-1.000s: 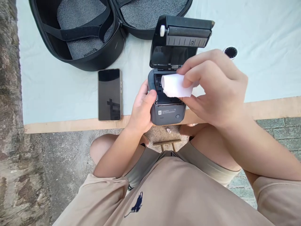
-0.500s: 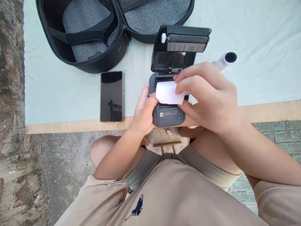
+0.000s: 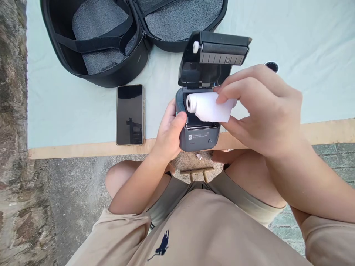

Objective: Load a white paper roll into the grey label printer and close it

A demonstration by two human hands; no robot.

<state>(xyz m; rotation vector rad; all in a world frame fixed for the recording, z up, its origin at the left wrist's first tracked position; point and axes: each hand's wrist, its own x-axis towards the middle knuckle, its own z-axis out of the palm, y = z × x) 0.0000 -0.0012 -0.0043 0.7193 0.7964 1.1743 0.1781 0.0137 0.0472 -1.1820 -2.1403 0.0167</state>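
A small dark grey label printer (image 3: pixel 199 138) stands at the table's front edge with its black lid (image 3: pixel 206 74) tipped up. My left hand (image 3: pixel 170 133) grips the printer's left side, thumb at the rim of the paper bay. Between the thumb and fingers of my right hand (image 3: pixel 266 107) is a white paper roll (image 3: pixel 209 105), its loose end hanging toward me. The roll lies over the open bay, with its hollow core showing at the left end. My fingers cover its right end.
Left of the printer lies a phone (image 3: pixel 130 115), screen up. An open black case (image 3: pixel 111 75) with grey foam stands at the back left. Behind my right hand, a white object with a round dark end (image 3: pixel 271 66) is mostly hidden. The wooden table edge (image 3: pixel 83 149) runs in front.
My right hand has shifted right and drawn the paper roll with it, so the roll's left end and core now show. My left hand still grips the printer.
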